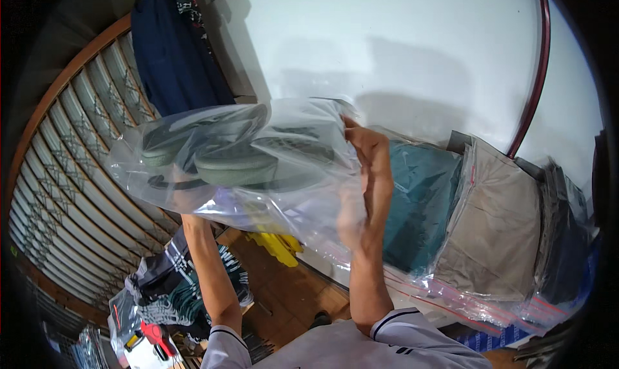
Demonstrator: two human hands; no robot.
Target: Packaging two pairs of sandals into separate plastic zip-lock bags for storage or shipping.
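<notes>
A large clear plastic bag [303, 204] is held up before me, stretched from left to right. Inside it lie dark green items [235, 168] with thick rounded edges; their exact kind is hard to make out through the shiny film. My left hand [184, 183] bears the bag's left part from below, its fingers largely hidden by plastic and the green items. At the bag's right edge, my right hand [373, 155] grips the film with bent fingers, partly seen through the plastic.
Bagged folded garments, teal [422, 204] and beige [493, 217], lie at right. Dark blue cloth [171, 53] hangs at upper left beside a folding metal gate [71, 182]. Below are stacked clothes [187, 291], a red tool [157, 338] and yellow plastic [277, 246] above the brown floor [284, 295].
</notes>
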